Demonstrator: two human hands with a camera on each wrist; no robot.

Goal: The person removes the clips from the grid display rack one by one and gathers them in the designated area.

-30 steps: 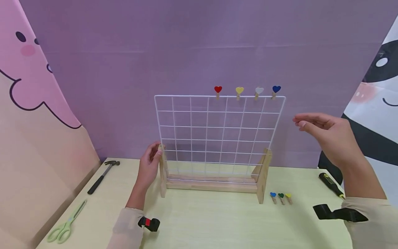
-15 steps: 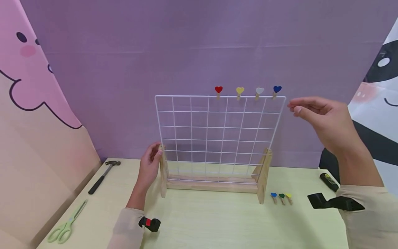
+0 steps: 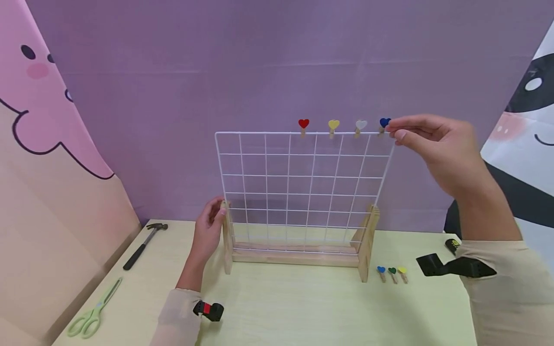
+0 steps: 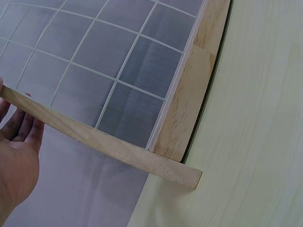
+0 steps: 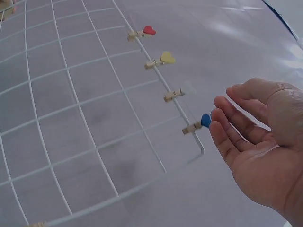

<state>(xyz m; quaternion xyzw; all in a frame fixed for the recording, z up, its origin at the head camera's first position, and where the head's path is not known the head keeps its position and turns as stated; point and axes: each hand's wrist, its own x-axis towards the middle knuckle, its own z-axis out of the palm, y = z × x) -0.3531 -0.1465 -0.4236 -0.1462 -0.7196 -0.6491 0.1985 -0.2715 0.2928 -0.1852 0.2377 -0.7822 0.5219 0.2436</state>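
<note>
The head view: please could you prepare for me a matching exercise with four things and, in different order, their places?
1. red clip
2. hammer
3. green clip
4. white clip

A. on the table, in the middle of a row of three
B. on the grid's top wire, between a yellow clip and a blue clip
C. on the top wire, farthest left of its clips
D. on the table, beyond the scissors

Pairs: 1-C, 2-D, 3-A, 4-B
</note>
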